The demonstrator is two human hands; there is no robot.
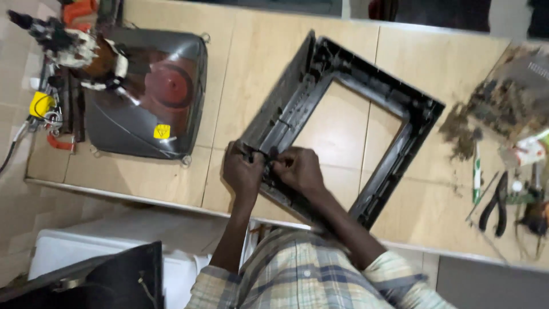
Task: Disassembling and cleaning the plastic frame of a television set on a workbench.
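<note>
Both hands, left hand (243, 170) and right hand (297, 169), pinching the near edge of the black TV front frame (377, 103); picture tube (151, 97) left of frame.

The big black plastic frame (366, 97) lies flat on the desk (257, 63), turned a bit crooked. It has a square hole in the middle (the desk shows through) and ribs along its sides.

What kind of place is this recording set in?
Most likely an electronics repair workbench. A bare picture tube lies face down on the wooden bench, both hands work on a black plastic television front frame, and pliers lie among loose parts.
</note>
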